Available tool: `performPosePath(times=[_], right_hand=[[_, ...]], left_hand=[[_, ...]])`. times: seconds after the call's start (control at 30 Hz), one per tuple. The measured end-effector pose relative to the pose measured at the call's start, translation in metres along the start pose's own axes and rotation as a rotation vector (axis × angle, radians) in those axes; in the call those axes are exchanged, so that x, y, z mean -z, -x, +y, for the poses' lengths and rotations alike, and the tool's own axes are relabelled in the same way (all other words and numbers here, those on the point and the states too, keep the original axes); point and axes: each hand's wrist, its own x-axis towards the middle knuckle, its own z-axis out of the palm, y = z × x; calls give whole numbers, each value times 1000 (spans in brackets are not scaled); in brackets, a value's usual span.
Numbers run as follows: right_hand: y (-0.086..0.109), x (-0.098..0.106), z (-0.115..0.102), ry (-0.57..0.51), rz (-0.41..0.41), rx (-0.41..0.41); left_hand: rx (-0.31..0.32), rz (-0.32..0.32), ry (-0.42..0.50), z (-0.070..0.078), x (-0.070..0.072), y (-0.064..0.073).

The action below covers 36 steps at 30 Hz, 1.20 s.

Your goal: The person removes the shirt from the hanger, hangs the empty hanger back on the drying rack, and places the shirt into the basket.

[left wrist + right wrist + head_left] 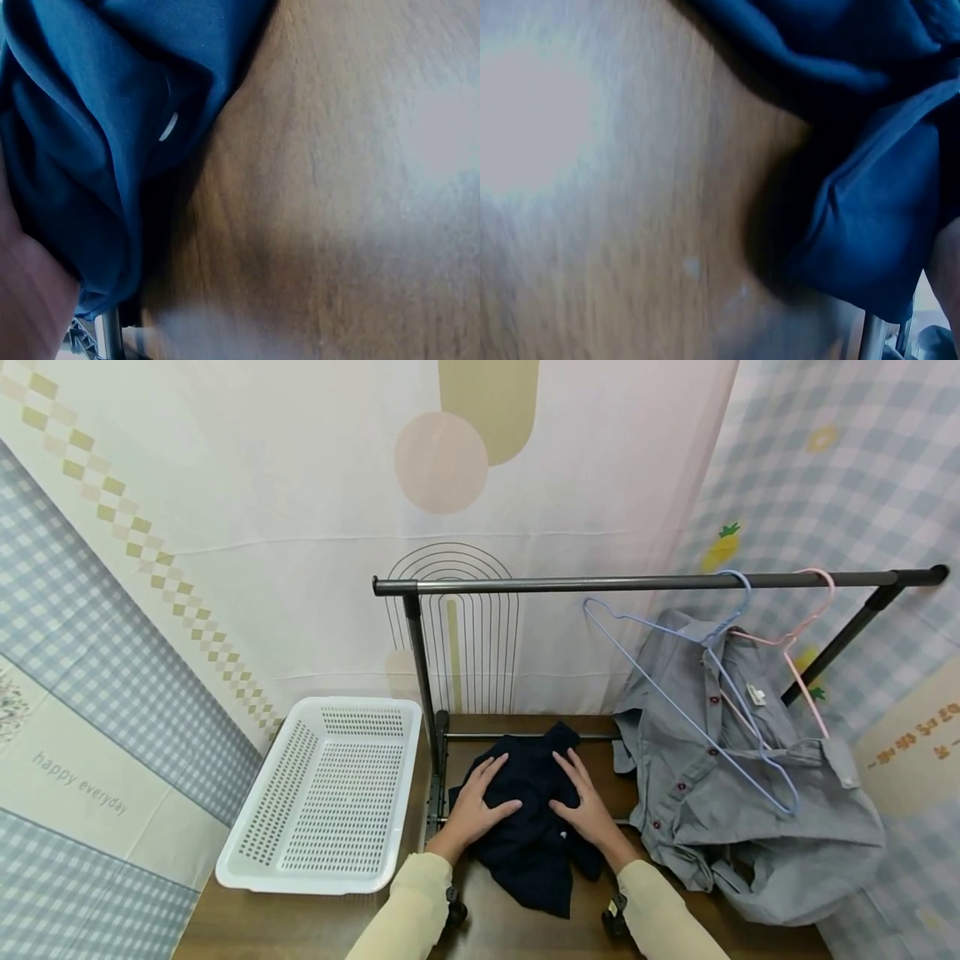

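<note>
A crumpled dark navy garment (pixel 531 852) lies on the wooden table between the two hands. The left hand (pixel 474 803) rests on its left side with fingers spread and thumb pointing inward. Opposite it, the right hand (pixel 587 808) lies on the garment's right side, fingers likewise spread. In the left wrist view, folds of the navy cloth (pixel 82 127) sit against the edge of the hand, with a small white mark in a fold. A loose flap of the cloth (pixel 877 202) hangs beside the hand in the right wrist view.
A white perforated basket (pixel 405 760) stands to the left. Over the table (pixel 292 927) runs a black rack bar (pixel 555 585). From it hang a blue hanger (pixel 652 672) and a pink hanger (pixel 806 685) at the right, by a grey buttoned garment (pixel 750 810). Patterned cloth (pixel 300 468) forms the backdrop.
</note>
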Motion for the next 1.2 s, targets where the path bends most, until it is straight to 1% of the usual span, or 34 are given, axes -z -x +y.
performPosePath(times=[0.1,0.27,0.43,0.5,0.57,0.7,0.77,0.83,0.93,1.07,1.2], right_hand=[[0,-4,-3,-44,-24,15],[0,-10,-9,-75,-41,-22],[-1,-13,-13,-101,0,-89],[-2,-13,-14,-117,23,-104],[-4,-14,-16,-129,30,-106],[-6,-17,-22,-151,22,-115],[-7,-19,-27,-166,16,-121],[-7,-19,-36,-180,15,-125],[-6,-16,-55,-185,-2,-111],[-5,-12,-73,-177,-5,-89],[-6,-14,-65,-203,33,-77]], left_hand=[[-9,10,14,1,-1,0],[-29,27,65,5,-2,0],[-101,60,118,9,-4,-3],[-126,74,130,11,-5,-4],[-135,84,135,13,-5,-5],[-116,81,155,18,-5,-6],[-92,73,167,20,-5,-5],[-71,71,183,22,-5,-5],[-47,78,200,26,-4,-5],[-53,94,200,31,-3,-5],[-74,111,230,38,-2,-5]])
